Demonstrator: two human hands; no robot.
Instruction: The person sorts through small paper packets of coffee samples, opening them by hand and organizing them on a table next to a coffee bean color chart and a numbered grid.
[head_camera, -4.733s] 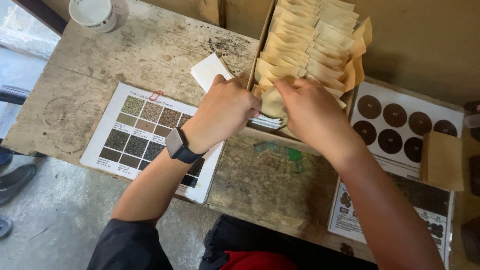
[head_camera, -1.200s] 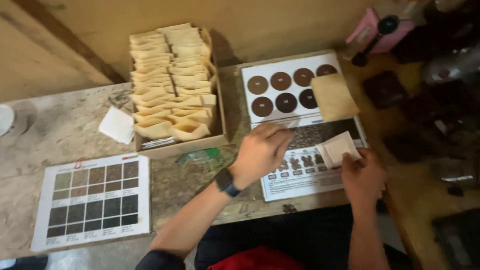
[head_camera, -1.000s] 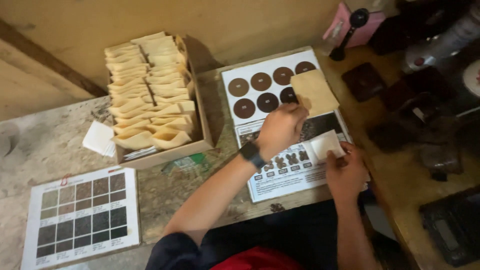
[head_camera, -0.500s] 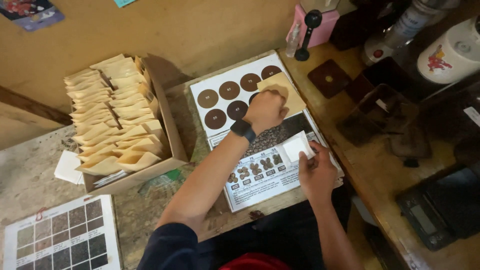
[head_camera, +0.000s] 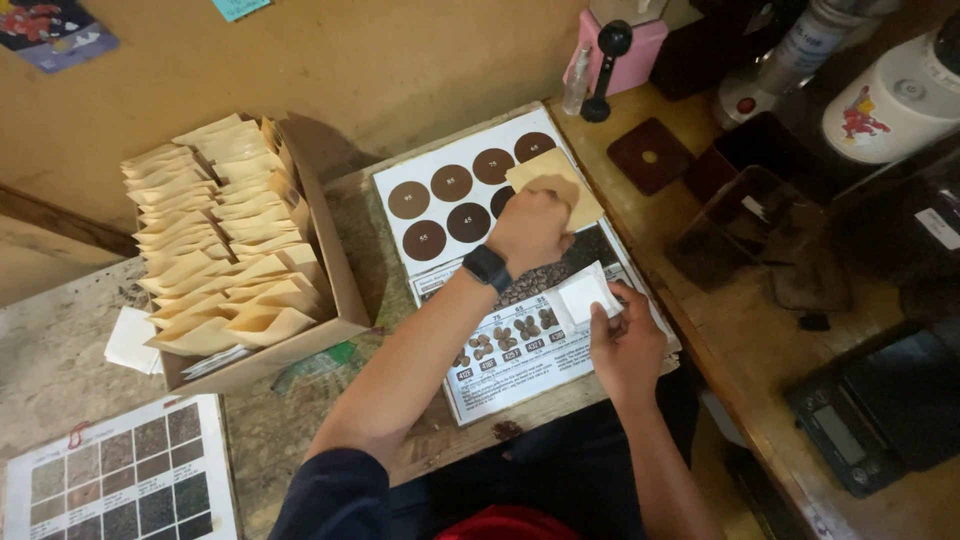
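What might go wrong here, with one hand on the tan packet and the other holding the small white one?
The left hand pinches a tan paper packet lying over the chart of brown circles; lifting could drag the chart. The right hand holds a small white paper packet at the table's front edge, so it may drop off if released.

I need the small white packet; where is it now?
The small white packet is in the right hand, above the bean chart, right of the left hand.

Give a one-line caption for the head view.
Left hand on a tan envelope, right hand holding a white packet.
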